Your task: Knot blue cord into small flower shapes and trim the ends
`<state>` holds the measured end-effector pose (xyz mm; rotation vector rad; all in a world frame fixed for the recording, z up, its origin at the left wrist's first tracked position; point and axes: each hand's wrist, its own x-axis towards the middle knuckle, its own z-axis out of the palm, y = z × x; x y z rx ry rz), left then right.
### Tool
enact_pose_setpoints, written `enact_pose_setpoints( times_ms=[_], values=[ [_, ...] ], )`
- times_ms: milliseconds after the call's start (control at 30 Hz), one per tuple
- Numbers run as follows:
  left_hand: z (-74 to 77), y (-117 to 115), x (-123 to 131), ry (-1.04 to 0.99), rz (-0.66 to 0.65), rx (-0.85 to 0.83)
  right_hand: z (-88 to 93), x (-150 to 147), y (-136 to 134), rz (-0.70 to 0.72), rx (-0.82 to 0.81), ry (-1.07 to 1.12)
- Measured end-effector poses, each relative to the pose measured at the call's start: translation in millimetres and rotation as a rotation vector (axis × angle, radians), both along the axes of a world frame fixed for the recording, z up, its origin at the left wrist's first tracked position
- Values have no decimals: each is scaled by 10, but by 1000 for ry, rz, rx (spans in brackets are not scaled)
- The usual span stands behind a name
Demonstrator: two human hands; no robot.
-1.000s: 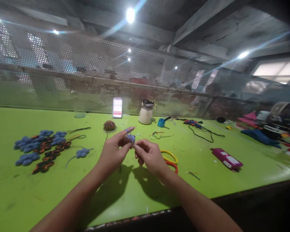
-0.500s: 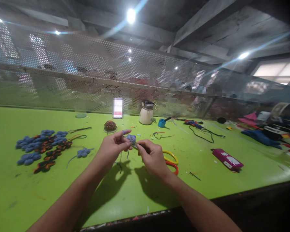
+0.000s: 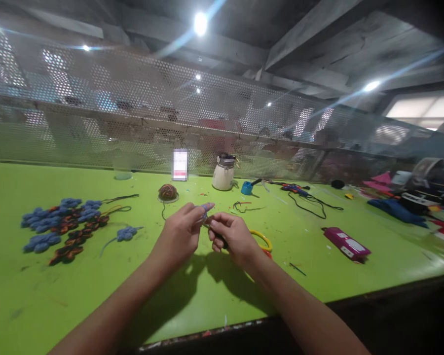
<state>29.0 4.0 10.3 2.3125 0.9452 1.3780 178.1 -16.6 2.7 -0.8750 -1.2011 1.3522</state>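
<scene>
Both my hands meet above the green table, near its middle. My left hand is closed, pinching a small blue yarn piece with blue yarn wound over the forefinger tip. My right hand is closed round a thin dark tool, likely a crochet hook, whose tip touches the yarn piece. Yellow and red rings lie on the table just behind my right hand, partly hidden by it.
Several blue and brown crocheted flowers lie at the left. A yarn ball, a phone, a white jar and a blue cup stand farther back. A pink case and black cord lie right. A perforated metal screen backs the table.
My hands have drawn closer together and a little lower; the blue yarn piece that showed between them is now mostly hidden by my fingers.
</scene>
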Motion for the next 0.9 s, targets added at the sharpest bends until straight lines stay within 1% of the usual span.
enact_pose_setpoints(
  times_ms=[33, 67, 100, 167, 233, 267, 333, 433, 533, 600, 667, 733, 800, 900],
  values=[
    [-1, -9, 10, -2, 5, 13, -3, -14, -2, 16, -23, 71],
    [3, -17, 21, -33, 7, -9, -11, -33, -4, 21, -29, 127],
    [14, -24, 30, -94, 1, -69, -21, -54, -8, 18, -15, 162],
    [47, -32, 45, -289, -52, -266, -48, -95, -16, -12, 61, 156],
    [88, -36, 53, -492, -137, -484, -80, -119, -22, -70, 165, 81],
    [108, -38, 53, -572, -180, -567, -98, -120, -24, -105, 215, 35],
    [143, -40, 43, -682, -252, -679, -132, -99, -26, -179, 312, -69],
    [185, -41, 3, -779, -347, -808, -167, -26, -22, -281, 461, -287],
    [223, -43, -56, -832, -384, -868, -151, 55, -15, -355, 599, -506],
    [242, -42, -96, -843, -392, -876, -109, 97, -16, -378, 684, -602],
    [254, -36, -131, -853, -405, -890, -57, 125, -27, -374, 757, -657],
    [257, -24, -157, -870, -415, -914, -8, 140, -48, -359, 792, -674],
    [257, -10, -172, -872, -406, -934, 25, 141, -71, -321, 764, -645],
    [246, 7, -166, -835, -380, -919, 37, 120, -86, -175, 598, -486]
  ],
)
